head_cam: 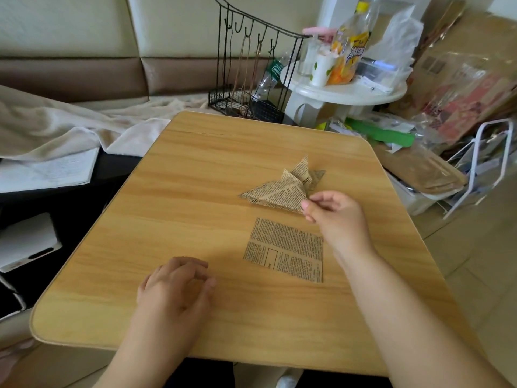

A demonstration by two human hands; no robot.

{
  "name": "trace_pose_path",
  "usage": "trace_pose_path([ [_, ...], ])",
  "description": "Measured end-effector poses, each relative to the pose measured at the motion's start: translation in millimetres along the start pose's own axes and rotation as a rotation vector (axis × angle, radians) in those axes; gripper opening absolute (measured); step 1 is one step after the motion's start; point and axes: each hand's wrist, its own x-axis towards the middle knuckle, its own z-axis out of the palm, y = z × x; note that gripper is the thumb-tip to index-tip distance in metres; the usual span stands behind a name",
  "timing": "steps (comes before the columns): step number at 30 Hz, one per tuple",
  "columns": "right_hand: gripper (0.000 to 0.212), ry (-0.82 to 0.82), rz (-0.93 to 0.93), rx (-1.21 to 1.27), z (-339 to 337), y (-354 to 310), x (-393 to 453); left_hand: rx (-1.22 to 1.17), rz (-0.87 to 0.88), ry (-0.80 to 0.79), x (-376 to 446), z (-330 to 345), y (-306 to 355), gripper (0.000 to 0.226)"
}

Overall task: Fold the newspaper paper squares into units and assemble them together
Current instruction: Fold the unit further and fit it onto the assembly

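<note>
Folded newspaper unit [282, 189]: tan paper with black print, creased into a flat triangular shape with pointed flaps standing up at its far side. Lies on the wooden table just left of and beyond the right hand [334, 212], its near right corner at that hand's fingertips; actual pinch unclear. Flat newspaper square [285, 249]: unfolded, printed columns plus a small boxed outline, lying just left of the right wrist, nearer than the folded unit, right of and beyond the left hand [174, 284].

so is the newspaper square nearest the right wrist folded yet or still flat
Flat and unfolded: the newspaper square lies spread on the table, all print showing, no creases visible. The right hand touches the folded units instead.
</note>
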Motion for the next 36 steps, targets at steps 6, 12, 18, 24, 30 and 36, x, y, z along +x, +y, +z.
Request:
trace_pose_path([
  [6, 0.024, 0.1, -0.097, -0.43, 18, 15, 33, 0.045, 0.011, -0.028, 1, -1, -7, 0.011],
  [12, 0.043, -0.32, -0.404, -0.718, -12, 15, -30, 0.018, 0.083, -0.045, -3, 0, -9, 0.011],
  [18, 0.038, -0.234, -0.536, -0.854, -17, 42, -58, -0.022, 0.19, -0.06, -9, 13, -7, 0.022],
  [24, 0.066, -0.307, -0.556, -0.891, -19, 40, -77, -0.014, 0.253, -0.054, -16, 12, -5, 0.019],
  [30, 0.083, -0.429, -0.645, -1.0, -38, 46, -132, 0.233, 0.553, -0.24, -34, 18, -9, 0.05],
  [36, 0.029, -0.334, -0.715, -0.649, -53, 72, -157, 0.219, 0.651, -0.18, -50, 27, -18, 0.021],
])
